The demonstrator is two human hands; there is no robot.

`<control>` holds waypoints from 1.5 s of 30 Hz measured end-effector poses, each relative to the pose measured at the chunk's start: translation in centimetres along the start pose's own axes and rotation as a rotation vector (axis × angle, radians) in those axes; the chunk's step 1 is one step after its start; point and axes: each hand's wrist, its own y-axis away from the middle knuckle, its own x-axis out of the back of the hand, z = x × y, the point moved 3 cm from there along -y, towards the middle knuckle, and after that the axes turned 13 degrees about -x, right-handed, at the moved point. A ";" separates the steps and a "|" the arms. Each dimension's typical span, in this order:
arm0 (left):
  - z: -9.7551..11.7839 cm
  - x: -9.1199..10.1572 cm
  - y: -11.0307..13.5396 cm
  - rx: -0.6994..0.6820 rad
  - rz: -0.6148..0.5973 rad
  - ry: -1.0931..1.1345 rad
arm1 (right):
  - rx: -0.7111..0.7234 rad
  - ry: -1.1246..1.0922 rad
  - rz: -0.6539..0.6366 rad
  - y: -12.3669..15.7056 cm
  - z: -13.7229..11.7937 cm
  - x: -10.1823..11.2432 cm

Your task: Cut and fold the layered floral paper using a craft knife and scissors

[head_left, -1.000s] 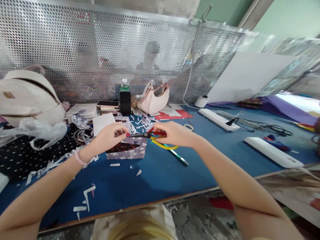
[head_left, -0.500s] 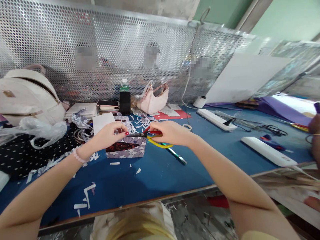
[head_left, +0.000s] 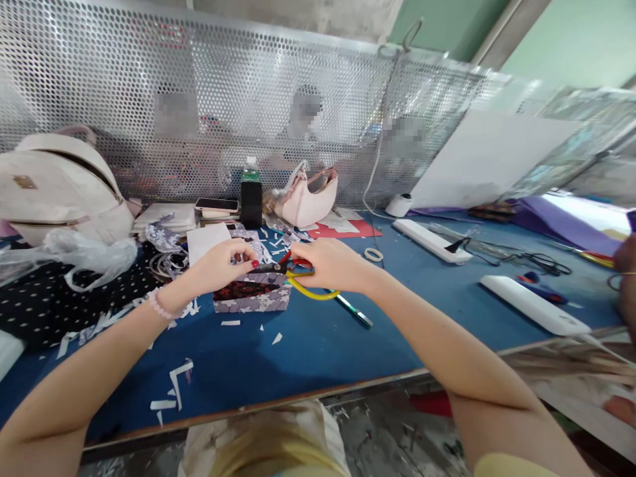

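Note:
My right hand (head_left: 330,264) is closed on scissors with red and yellow handles (head_left: 303,281), blades pointing left. My left hand (head_left: 221,264) pinches the top edge of a small paper-covered box (head_left: 253,293), purple floral with a dark red patterned band. The scissor blades meet the box's top edge right beside my left fingertips. The box stands on the blue table (head_left: 308,344), with white paper snippets (head_left: 173,384) scattered around it.
A white backpack (head_left: 59,185), plastic bag (head_left: 84,255) and polka-dot cloth (head_left: 44,298) lie at left. Phone (head_left: 216,205), black bottle (head_left: 251,199) and pink bag (head_left: 305,199) stand by the perforated metal screen. A green pen (head_left: 354,310), tape ring (head_left: 372,254) and white bars (head_left: 534,303) lie right. Another person's hand (head_left: 627,278) shows far right.
Both hands and the scissors have shifted slightly left toward the box. The blades now sit closer over the box's top edge.

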 end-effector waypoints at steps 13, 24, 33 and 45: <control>-0.7 0.0 -0.2 0.060 -0.036 -0.079 | 0.017 0.056 0.018 -0.3 0.1 -0.4; 0.3 1.3 -2.2 -0.187 -0.278 -0.080 | 0.008 0.018 -0.008 -0.4 0.1 -0.5; -0.7 0.3 -2.2 -0.118 -0.266 -0.035 | 0.015 0.068 0.018 0.1 0.0 0.0; -0.8 -0.2 -2.3 -0.073 -0.273 0.027 | 0.012 0.031 -0.044 0.5 1.6 -0.4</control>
